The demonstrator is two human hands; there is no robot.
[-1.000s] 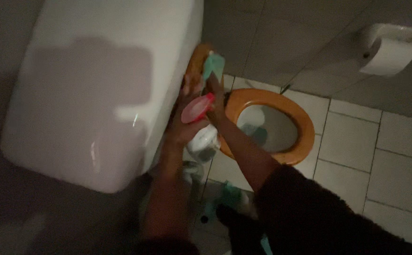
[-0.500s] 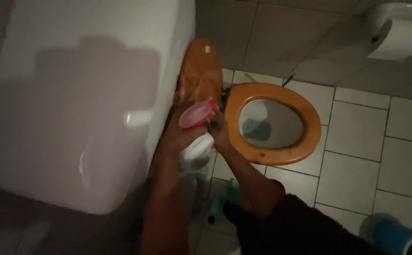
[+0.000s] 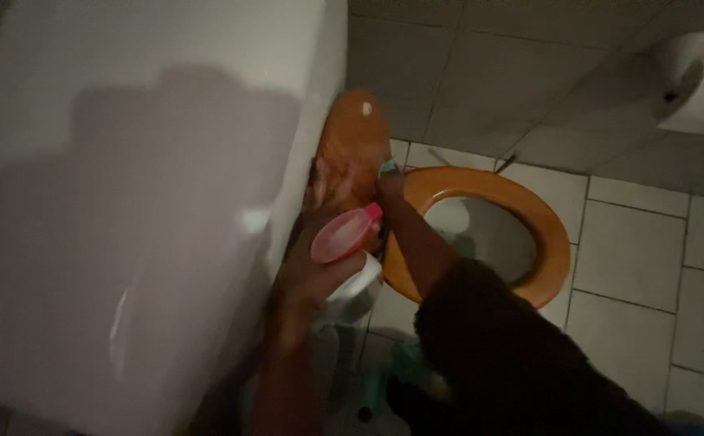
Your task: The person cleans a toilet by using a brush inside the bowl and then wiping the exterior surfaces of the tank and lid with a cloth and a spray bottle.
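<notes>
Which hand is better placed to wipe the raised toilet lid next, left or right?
Probably the right hand: it is already up against the raised lid with a green cloth at its fingers. The left hand is busy gripping the spray bottle.

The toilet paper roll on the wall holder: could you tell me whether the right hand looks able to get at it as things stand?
Probably yes: the right hand is at the seat hinge, and nothing stands between it and the roll.
</notes>
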